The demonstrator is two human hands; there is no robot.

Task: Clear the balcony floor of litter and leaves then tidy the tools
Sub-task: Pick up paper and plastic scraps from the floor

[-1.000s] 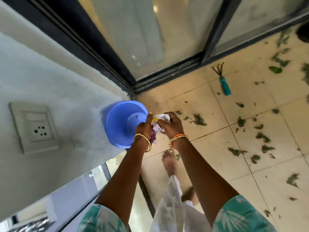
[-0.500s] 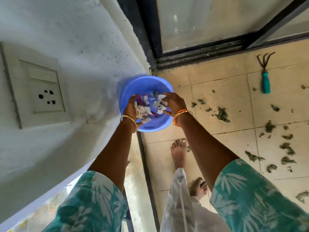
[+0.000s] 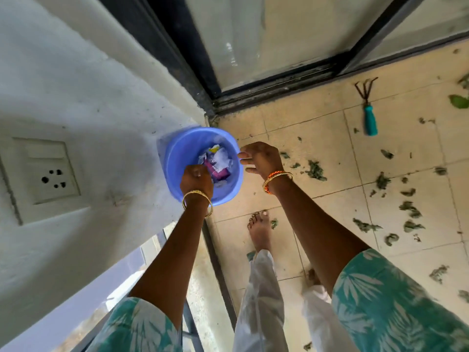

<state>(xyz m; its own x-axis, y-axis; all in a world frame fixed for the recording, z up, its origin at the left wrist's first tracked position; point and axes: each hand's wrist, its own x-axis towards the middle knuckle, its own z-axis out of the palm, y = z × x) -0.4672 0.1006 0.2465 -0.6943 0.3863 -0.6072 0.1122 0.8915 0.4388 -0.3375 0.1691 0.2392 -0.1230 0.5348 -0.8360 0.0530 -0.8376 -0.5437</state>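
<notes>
Below both hands' fingers [image 3: 243,155] — litter [image 3: 217,162]

White plaster wall [image 3: 83,80] with socket [image 3: 45,174]; beige tiled floor [image 3: 317,138]; dark-framed glass door [image 3: 279,34].

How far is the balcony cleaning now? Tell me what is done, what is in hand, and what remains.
Done: paper litter lies in the blue tub in the corner. In hand: the left hand is over the tub's near rim, fingers curled; whether it grips anything is unclear. The right hand hovers open beside it. Left: leaves are scattered over the floor tiles, and the hand rake lies by the door track.
</notes>
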